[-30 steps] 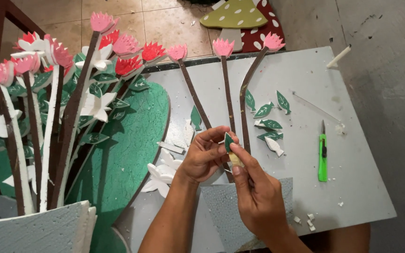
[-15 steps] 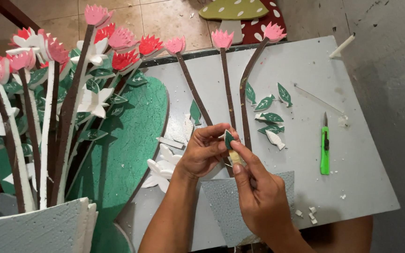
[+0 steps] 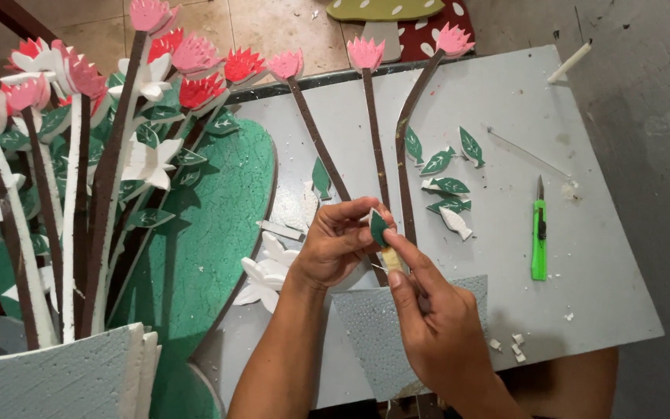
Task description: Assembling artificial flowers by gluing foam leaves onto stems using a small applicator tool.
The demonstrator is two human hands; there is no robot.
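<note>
A: Close on the grip: the left hand (image 3: 340, 242) pinches a small green foam leaf (image 3: 378, 227) between thumb and fingertips, closed narrow on it, just above the middle of the grey table (image 3: 599, 302).

B: And the right hand (image 3: 436, 326) meets it from below, thumb and forefinger pressed to the leaf's lower edge, with something small and pale yellow (image 3: 391, 259) held under them. What that is, one cannot tell.

A: The leaf sits right against the brown stems (image 3: 374, 140), three of them fanning up the table, each tipped with a pink foam flower (image 3: 366, 53).

B: Beneath the hands lies a grey foam block (image 3: 374, 334); the stems run down toward it.

A: To the right, loose green leaves (image 3: 447, 185) lie scattered, and beyond them a green utility knife (image 3: 538, 229), well apart from both hands.

B: White foam petals (image 3: 267, 273) lie just left of the left wrist, beside a big green foam sheet (image 3: 211, 233).

A: Far left, a white foam box (image 3: 56, 376) holds a dense stand of stems with pink, red and white flowers (image 3: 157, 70).
</note>
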